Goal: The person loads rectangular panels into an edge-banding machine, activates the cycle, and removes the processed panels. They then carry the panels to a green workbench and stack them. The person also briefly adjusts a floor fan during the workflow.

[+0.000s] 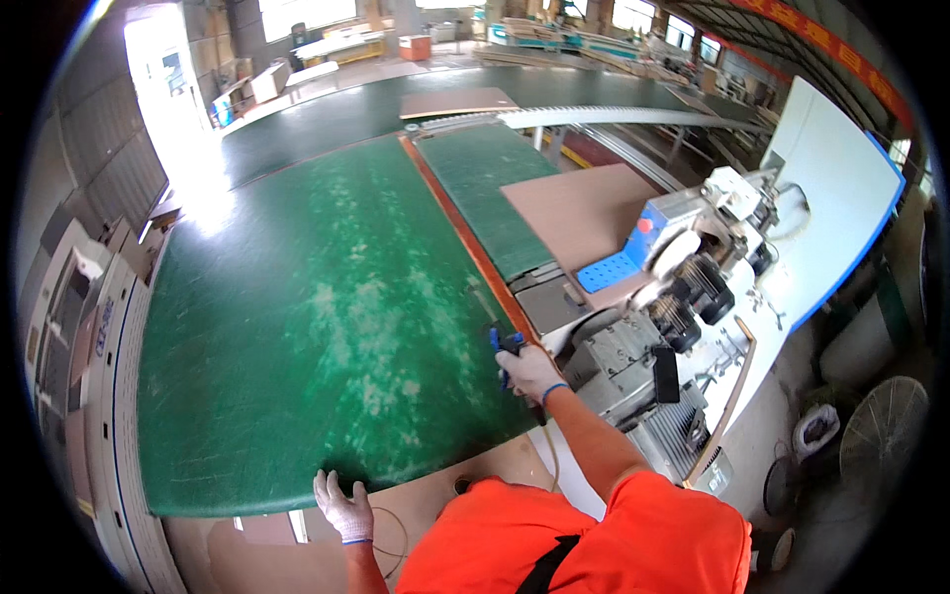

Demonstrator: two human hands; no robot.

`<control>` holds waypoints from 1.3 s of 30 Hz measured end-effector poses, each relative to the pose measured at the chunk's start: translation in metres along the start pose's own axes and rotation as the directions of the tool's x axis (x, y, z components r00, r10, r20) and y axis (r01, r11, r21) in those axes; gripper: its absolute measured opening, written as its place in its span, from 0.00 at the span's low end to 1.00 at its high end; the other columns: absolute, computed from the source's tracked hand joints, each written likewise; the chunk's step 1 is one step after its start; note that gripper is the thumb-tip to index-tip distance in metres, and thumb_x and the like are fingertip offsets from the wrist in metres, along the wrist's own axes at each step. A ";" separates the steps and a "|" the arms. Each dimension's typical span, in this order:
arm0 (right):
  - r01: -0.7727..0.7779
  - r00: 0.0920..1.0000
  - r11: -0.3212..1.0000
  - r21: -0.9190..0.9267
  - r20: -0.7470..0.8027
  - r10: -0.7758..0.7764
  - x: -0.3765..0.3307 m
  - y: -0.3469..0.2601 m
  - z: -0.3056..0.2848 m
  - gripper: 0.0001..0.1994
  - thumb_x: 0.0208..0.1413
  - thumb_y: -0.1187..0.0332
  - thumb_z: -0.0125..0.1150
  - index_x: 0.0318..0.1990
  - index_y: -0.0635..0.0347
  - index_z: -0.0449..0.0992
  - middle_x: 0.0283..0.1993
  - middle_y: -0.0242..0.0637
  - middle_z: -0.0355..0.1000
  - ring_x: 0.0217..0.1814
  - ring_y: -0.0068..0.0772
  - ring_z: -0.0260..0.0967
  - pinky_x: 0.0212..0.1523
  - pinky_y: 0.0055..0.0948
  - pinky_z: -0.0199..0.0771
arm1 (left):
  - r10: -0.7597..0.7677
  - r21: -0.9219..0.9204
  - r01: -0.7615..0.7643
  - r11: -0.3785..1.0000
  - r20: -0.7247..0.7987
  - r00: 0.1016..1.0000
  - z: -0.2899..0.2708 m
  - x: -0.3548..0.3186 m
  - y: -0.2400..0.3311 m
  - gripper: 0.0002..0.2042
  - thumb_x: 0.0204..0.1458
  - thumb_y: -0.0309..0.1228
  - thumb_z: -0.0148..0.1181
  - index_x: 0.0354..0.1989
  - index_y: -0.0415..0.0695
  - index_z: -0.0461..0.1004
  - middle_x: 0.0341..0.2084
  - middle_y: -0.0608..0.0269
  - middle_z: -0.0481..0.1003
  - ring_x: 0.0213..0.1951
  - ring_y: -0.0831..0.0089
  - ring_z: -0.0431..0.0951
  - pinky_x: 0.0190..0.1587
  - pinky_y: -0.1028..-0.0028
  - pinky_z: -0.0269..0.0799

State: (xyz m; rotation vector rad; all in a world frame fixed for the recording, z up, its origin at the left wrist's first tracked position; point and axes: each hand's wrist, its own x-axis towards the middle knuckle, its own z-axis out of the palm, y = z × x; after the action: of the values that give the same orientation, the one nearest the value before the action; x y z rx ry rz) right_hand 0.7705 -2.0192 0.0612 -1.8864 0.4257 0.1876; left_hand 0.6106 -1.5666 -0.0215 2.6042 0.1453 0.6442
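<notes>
Bright orange short-sleeved shirt fills the lower edge, a black strap running diagonally across it. Both forearms are bare. White knit work gloves with blue-trimmed cuffs cover the left hand (pixel 343 506) and the right hand (pixel 530 370).

I see a blue-handled tool (pixel 506 345) held upright at the right edge of the big green table (pixel 297 327), just beside the grey machine housing. The table's felt-like top looks worn, with pale dusty patches, and lies flat.
</notes>
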 end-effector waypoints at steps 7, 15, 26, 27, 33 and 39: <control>-0.070 0.930 0.990 0.123 -0.350 0.109 -0.016 0.011 -0.080 0.13 0.57 0.61 0.63 0.40 0.62 0.79 0.25 0.37 0.74 0.22 0.34 0.72 0.24 0.38 0.71 | 0.059 0.045 -0.064 0.997 0.105 0.993 0.024 0.047 0.027 0.26 0.51 0.31 0.67 0.58 0.34 0.73 0.64 0.38 0.69 0.68 0.37 0.63 0.71 0.46 0.58; -0.102 0.941 0.982 0.157 -0.304 0.146 0.016 0.004 -0.086 0.14 0.57 0.60 0.64 0.38 0.63 0.76 0.20 0.34 0.69 0.15 0.32 0.66 0.17 0.36 0.64 | 0.083 0.056 -0.089 0.994 0.107 0.991 0.043 0.087 0.035 0.25 0.55 0.34 0.63 0.59 0.33 0.73 0.65 0.38 0.69 0.70 0.37 0.62 0.73 0.44 0.54; -0.098 0.980 0.984 0.146 -0.157 0.121 0.016 -0.003 -0.049 0.13 0.54 0.62 0.65 0.35 0.64 0.75 0.21 0.33 0.68 0.15 0.27 0.65 0.14 0.32 0.64 | 0.111 0.068 -0.123 0.990 0.162 0.981 0.046 0.095 0.038 0.25 0.58 0.34 0.61 0.61 0.34 0.72 0.66 0.39 0.68 0.71 0.38 0.60 0.74 0.45 0.52; -0.124 0.983 0.987 0.106 -0.121 0.137 0.005 -0.012 -0.049 0.13 0.54 0.61 0.66 0.36 0.63 0.76 0.21 0.33 0.68 0.15 0.26 0.64 0.15 0.31 0.64 | 0.115 0.051 -0.125 0.991 0.176 0.978 0.043 0.094 0.043 0.25 0.57 0.34 0.62 0.61 0.34 0.72 0.67 0.40 0.67 0.71 0.39 0.60 0.74 0.46 0.52; -0.116 0.986 0.967 0.228 -0.092 0.139 -0.020 0.016 -0.044 0.13 0.53 0.61 0.70 0.38 0.60 0.77 0.25 0.32 0.72 0.19 0.24 0.67 0.17 0.27 0.65 | 0.138 -0.062 -0.127 0.990 0.221 0.966 0.046 0.092 0.048 0.27 0.53 0.33 0.66 0.61 0.35 0.72 0.66 0.41 0.68 0.71 0.41 0.61 0.75 0.46 0.51; -0.138 0.958 0.919 0.370 -0.184 0.218 -0.007 -0.002 -0.087 0.10 0.56 0.64 0.69 0.33 0.62 0.80 0.25 0.34 0.75 0.19 0.25 0.69 0.18 0.29 0.68 | 0.124 -0.380 -0.012 0.925 0.272 0.954 0.062 0.111 0.088 0.27 0.57 0.29 0.65 0.65 0.34 0.68 0.65 0.41 0.70 0.66 0.46 0.70 0.69 0.56 0.65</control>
State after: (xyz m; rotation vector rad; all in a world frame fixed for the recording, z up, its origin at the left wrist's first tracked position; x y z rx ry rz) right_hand 0.7578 -2.0982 0.0954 -1.5158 0.7376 0.0167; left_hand 0.7371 -1.6475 0.0154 2.3018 -0.1516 0.2667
